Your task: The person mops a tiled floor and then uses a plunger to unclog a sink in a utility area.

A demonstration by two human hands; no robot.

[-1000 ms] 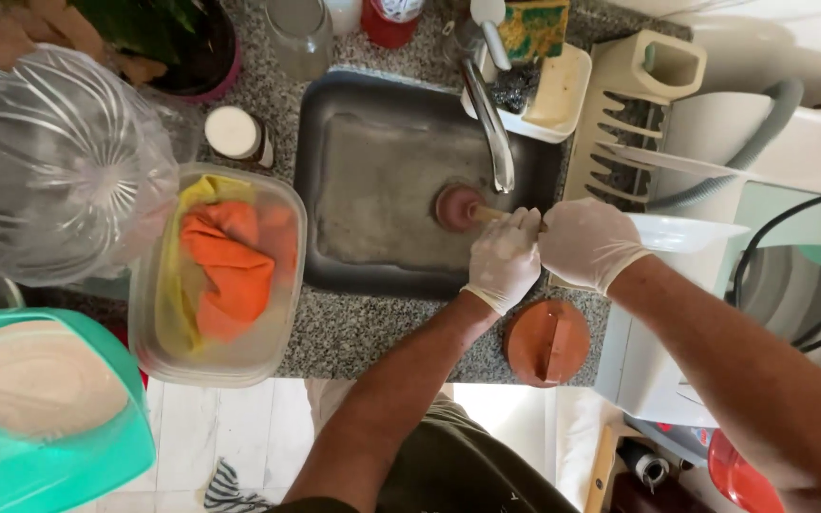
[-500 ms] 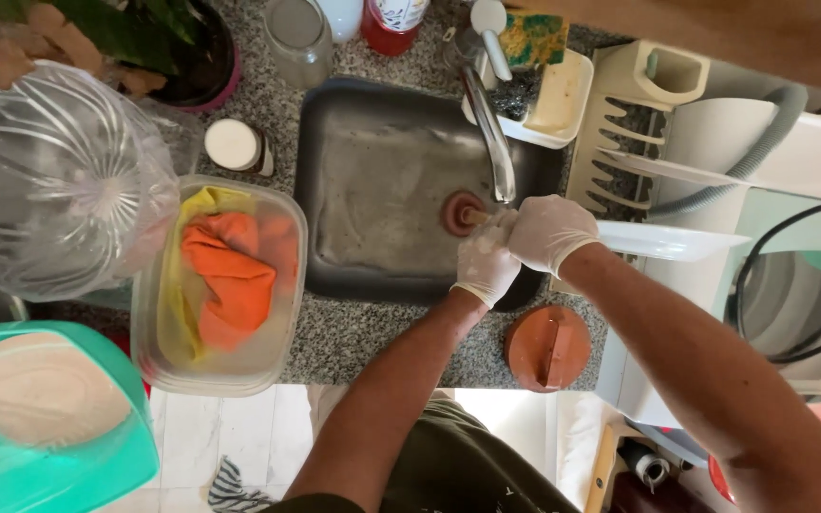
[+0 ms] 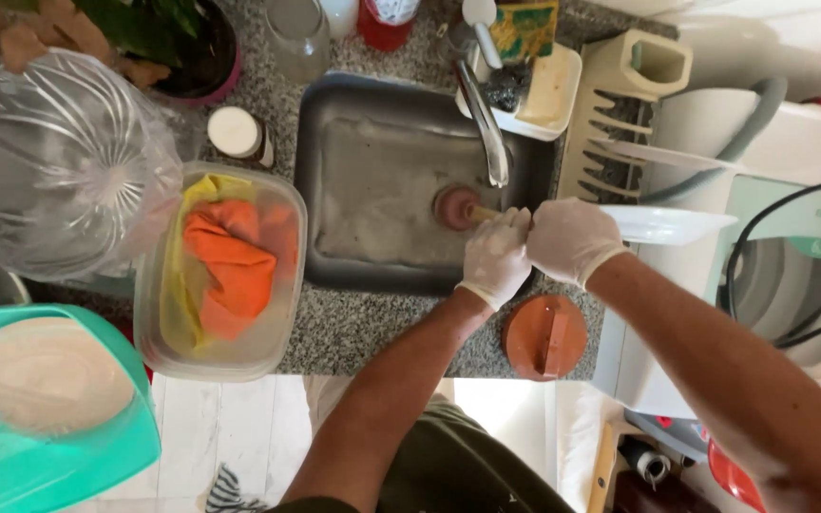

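Observation:
A dull red plunger [image 3: 455, 205] stands with its cup pressed on the bottom of the metal sink [image 3: 372, 190], just under the tap [image 3: 485, 123]. Its wooden handle rises toward me. My left hand [image 3: 494, 256], in a white glove, is wrapped around the handle. My right hand [image 3: 569, 239], also gloved in white, grips the same handle right beside it, nearer the handle's end. Most of the handle is hidden by the two gloves.
A clear tub [image 3: 220, 275] with orange and yellow cloths sits left of the sink. A round terracotta lid [image 3: 544, 335] lies on the granite counter's front edge. A dish rack [image 3: 634, 114], sponge tray [image 3: 534, 81], jar [image 3: 238, 133], plant pot [image 3: 182, 47] and teal container [image 3: 40, 408] surround the sink.
Both hands have shifted slightly with the plunger handle over the drain, drawing closer together; the plunger cup stays at the same spot in the sink.

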